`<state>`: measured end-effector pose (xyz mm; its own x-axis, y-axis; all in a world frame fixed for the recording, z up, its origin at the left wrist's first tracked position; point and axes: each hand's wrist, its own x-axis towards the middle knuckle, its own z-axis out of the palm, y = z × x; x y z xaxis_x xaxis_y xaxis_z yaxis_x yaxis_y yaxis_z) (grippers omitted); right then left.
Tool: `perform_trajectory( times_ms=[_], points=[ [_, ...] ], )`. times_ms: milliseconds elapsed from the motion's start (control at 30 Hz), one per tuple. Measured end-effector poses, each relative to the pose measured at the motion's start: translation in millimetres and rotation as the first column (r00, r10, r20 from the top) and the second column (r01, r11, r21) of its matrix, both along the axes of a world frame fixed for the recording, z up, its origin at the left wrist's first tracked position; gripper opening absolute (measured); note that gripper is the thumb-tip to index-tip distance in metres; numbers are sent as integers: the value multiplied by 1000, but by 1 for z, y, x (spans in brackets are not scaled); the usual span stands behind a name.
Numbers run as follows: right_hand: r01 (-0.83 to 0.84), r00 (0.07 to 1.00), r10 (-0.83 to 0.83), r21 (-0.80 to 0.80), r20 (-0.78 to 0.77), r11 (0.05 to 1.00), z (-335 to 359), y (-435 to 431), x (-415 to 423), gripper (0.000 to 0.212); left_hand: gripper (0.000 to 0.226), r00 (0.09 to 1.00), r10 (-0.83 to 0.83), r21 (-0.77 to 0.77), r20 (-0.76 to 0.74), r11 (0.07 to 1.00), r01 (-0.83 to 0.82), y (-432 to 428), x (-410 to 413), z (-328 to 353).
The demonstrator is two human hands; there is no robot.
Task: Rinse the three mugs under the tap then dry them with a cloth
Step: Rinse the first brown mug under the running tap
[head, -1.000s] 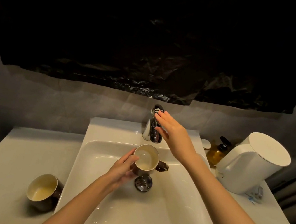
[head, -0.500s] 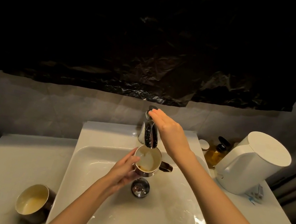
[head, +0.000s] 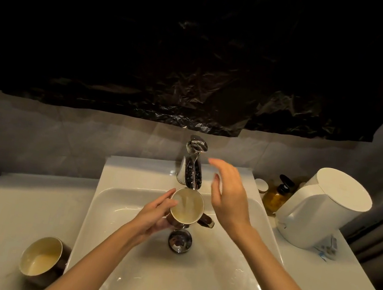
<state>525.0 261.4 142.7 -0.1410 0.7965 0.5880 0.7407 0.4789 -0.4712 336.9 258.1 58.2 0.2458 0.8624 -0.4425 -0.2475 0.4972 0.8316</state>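
Observation:
My left hand (head: 153, 212) grips a dark mug (head: 186, 208) with a pale inside, holding it upright over the white sink (head: 226, 283) right under the spout of the chrome tap (head: 192, 167). Water runs from the tap into the mug. The mug's handle points right. My right hand (head: 228, 196) hovers with relaxed fingers just right of the tap, touching nothing. A second dark mug (head: 41, 260) stands on the counter left of the sink. I see no third mug and no cloth.
A chrome drain plug (head: 180, 240) sits in the basin below the held mug. A white kettle (head: 321, 208), an amber pump bottle (head: 278, 195) and a small jar (head: 261, 185) stand on the counter to the right. Black plastic sheeting (head: 197, 70) covers the wall above.
My right hand has come off the tap lever and moved right and down. The lever is now raised and water fills the mug, which stays under the spout.

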Motion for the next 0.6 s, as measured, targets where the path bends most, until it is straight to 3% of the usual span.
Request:
perform_trajectory(
  times_ms=[33, 100, 167, 267, 467, 533, 600],
  points=[
    [23, 999, -25, 51, 36, 998, -12, -10, 9, 36, 51, 1000, -9, 8, -24, 1000, 9, 1, -2, 2],
    [-104, 961, 94, 25, 261, 994, -34, -27, 21, 40, 47, 996, -19, 11, -84, 1000, 20, 2, -5, 6],
    [-234, 822, 286, -166, 492, 958, -51, -31, 25, 52, 45, 986, -40, 10, -162, 999, 42, 5, -7, 8],
    [-197, 607, 398, -355, 688, 914, -59, -26, 14, 54, 44, 948, -91, -5, -304, 996, 94, 6, -10, 10],
    [57, 350, 443, -490, 826, 870, -49, -13, -26, 9, 47, 866, -152, -35, -476, 987, 154, 6, -6, 16],
    [66, 396, 407, -468, 823, 881, -58, -8, -31, 36, 47, 863, -117, -16, -492, 992, 126, 5, -3, 18],
    [88, 354, 428, -486, 831, 870, -60, -13, -32, 25, 46, 866, -77, 14, -494, 995, 97, 4, -1, 18]
  ],
)
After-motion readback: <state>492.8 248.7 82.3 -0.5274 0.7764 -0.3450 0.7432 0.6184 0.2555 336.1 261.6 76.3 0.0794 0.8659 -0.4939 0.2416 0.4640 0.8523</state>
